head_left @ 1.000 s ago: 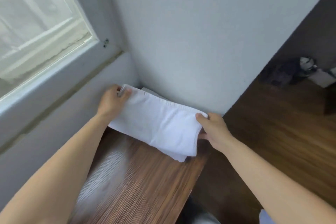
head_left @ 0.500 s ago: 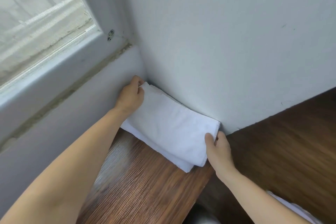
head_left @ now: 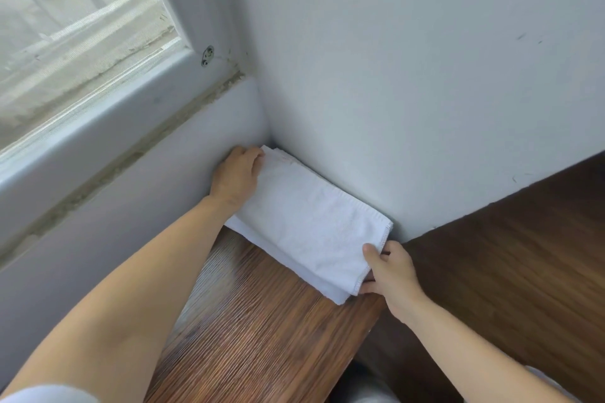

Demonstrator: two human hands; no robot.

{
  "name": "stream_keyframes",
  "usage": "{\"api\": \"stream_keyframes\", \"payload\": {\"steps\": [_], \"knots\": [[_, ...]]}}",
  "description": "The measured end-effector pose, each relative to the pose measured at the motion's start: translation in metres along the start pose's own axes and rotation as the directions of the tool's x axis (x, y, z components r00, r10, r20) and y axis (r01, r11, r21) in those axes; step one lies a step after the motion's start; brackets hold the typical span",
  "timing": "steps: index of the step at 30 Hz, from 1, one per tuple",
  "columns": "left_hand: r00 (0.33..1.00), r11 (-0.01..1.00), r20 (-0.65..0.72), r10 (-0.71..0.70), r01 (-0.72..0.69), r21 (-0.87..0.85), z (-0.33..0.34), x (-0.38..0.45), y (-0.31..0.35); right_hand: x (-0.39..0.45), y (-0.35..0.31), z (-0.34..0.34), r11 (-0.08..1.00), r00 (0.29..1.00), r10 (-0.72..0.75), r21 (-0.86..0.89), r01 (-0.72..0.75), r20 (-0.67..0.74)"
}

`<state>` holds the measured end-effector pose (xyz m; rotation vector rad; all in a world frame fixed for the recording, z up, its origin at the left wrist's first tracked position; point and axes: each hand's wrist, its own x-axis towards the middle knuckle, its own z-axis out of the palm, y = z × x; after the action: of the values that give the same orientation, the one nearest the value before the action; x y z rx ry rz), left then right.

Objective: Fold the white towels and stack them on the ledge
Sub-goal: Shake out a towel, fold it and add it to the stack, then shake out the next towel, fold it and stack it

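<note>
A folded white towel [head_left: 307, 222] lies on top of another folded white towel [head_left: 330, 293] on the wooden ledge [head_left: 262, 337], pushed into the corner against the wall. My left hand [head_left: 237, 175] rests on the stack's far left end, fingers curled over the edge by the corner. My right hand [head_left: 388, 275] pinches the near right corner of the top towel, thumb on top and fingers underneath.
A grey-white wall [head_left: 409, 75] stands right behind the towels. A window [head_left: 72, 26] with a grey frame runs along the left. Dark wooden floor [head_left: 507, 255] lies lower down to the right of the ledge.
The top towel has been lowered from the air onto the stack and pressed into the corner. Both hands followed it down and stay at its two ends.
</note>
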<state>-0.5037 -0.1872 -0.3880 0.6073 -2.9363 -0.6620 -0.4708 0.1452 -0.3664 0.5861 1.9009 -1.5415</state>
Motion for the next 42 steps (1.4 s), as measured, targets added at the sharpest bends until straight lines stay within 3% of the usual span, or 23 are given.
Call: {"api": "stream_keyframes", "payload": {"steps": [2, 4, 6, 8, 10, 12, 14, 18, 23, 28, 32, 37, 39, 42], "knots": [[0.997, 0.984, -0.005, 0.078, -0.076, 0.162, -0.002, -0.006, 0.002, -0.003, 0.006, 0.000, 0.981, 0.985, -0.072, -0.188, 0.043, -0.154], [0.959, 0.925, -0.069, 0.275, -0.244, 0.291, -0.002, -0.015, 0.009, -0.011, 0.012, 0.000, 0.906, 0.901, -0.334, -0.357, 0.226, -0.278], [0.896, 0.869, -0.086, 0.436, -0.395, 0.298, 0.004, -0.027, 0.019, -0.017, 0.005, 0.011, 0.742, 0.769, -0.623, -0.422, 0.522, -0.145], [0.902, 0.871, 0.087, 0.423, -0.431, 0.236, 0.015, -0.036, 0.027, -0.004, -0.008, 0.030, 0.452, 0.603, -0.778, -0.512, 0.730, 0.173], [0.924, 0.905, 0.271, 0.271, -0.340, 0.254, 0.027, -0.039, 0.023, 0.022, -0.017, 0.050, 0.102, 0.480, -0.735, -0.622, 0.777, 0.480], [0.925, 0.919, 0.346, 0.154, -0.263, 0.293, 0.033, -0.035, 0.017, 0.045, -0.017, 0.060, -0.112, 0.526, -0.584, -0.703, 0.702, 0.619], [0.925, 0.918, 0.359, 0.123, -0.244, 0.314, 0.029, -0.029, 0.015, 0.058, -0.009, 0.058, -0.216, 0.580, -0.496, -0.739, 0.638, 0.646], [0.924, 0.933, 0.366, 0.110, -0.223, 0.283, 0.015, -0.025, 0.015, 0.061, -0.006, 0.058, -0.236, 0.596, -0.475, -0.747, 0.622, 0.647], [0.987, 0.934, 0.102, 0.125, -0.152, 0.322, 0.026, -0.049, 0.014, 0.056, -0.004, 0.052, -0.250, 0.551, -0.478, -0.707, 0.662, 0.685], [0.971, 0.947, 0.238, 0.011, -0.086, 0.309, 0.024, -0.039, 0.013, 0.061, -0.003, 0.052, -0.294, 0.566, -0.442, -0.709, 0.641, 0.696], [0.971, 0.886, 0.220, 0.088, -0.178, 0.429, 0.020, -0.042, 0.027, 0.058, -0.003, 0.052, -0.291, 0.568, -0.439, -0.708, 0.644, 0.696], [0.940, 0.920, 0.341, 0.027, -0.156, 0.359, 0.014, -0.056, 0.036, 0.048, -0.011, 0.058, -0.284, 0.605, -0.419, -0.731, 0.621, 0.677], [0.957, 0.925, 0.286, 0.044, -0.147, 0.350, 0.000, -0.063, 0.049, 0.030, -0.026, 0.079, -0.216, 0.620, -0.477, -0.767, 0.604, 0.622], [0.993, 0.957, 0.019, 0.116, -0.117, 0.264, -0.027, -0.098, 0.050, -0.018, -0.062, 0.131, -0.102, 0.591, -0.504, -0.723, 0.684, 0.630]]}}
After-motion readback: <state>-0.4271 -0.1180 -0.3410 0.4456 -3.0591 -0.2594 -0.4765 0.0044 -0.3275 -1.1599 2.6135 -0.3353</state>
